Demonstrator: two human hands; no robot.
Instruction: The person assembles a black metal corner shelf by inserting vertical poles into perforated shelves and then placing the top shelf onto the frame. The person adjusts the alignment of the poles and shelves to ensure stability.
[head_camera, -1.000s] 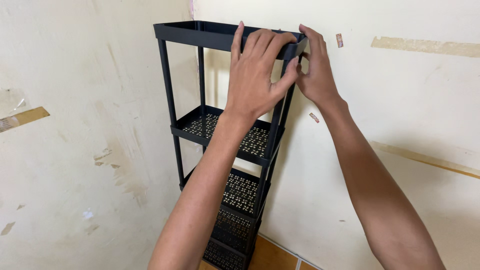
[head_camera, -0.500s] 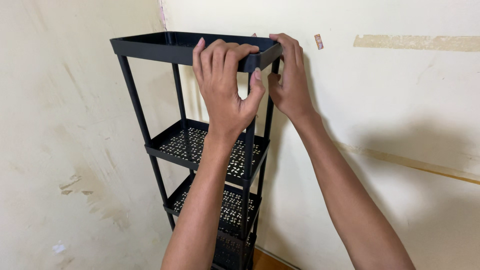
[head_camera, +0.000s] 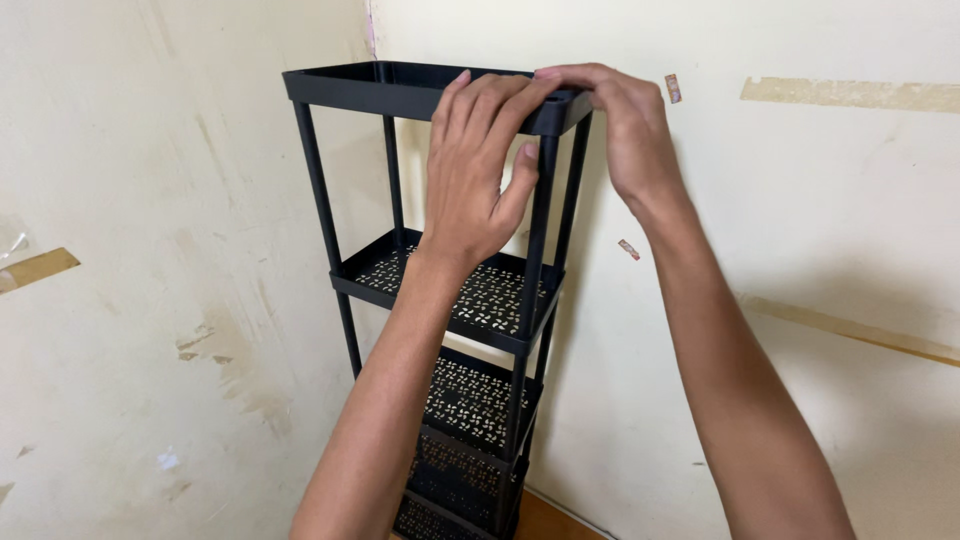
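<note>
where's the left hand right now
In the head view, the left hand grips the near right corner of the black rack's top shelf, beside the right hand.

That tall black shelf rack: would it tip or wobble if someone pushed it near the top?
Probably yes. The rack is tall and narrow on thin posts, so a sideways push up high could tip it. Its perforated trays suggest light plastic with some flex. The left hand and right hand both grip the top tray.

The tall black plastic shelf rack runs off the bottom edge, its feet unseen. The left hand covers part of the top tray's front rim; both forearms are cropped below.
</note>
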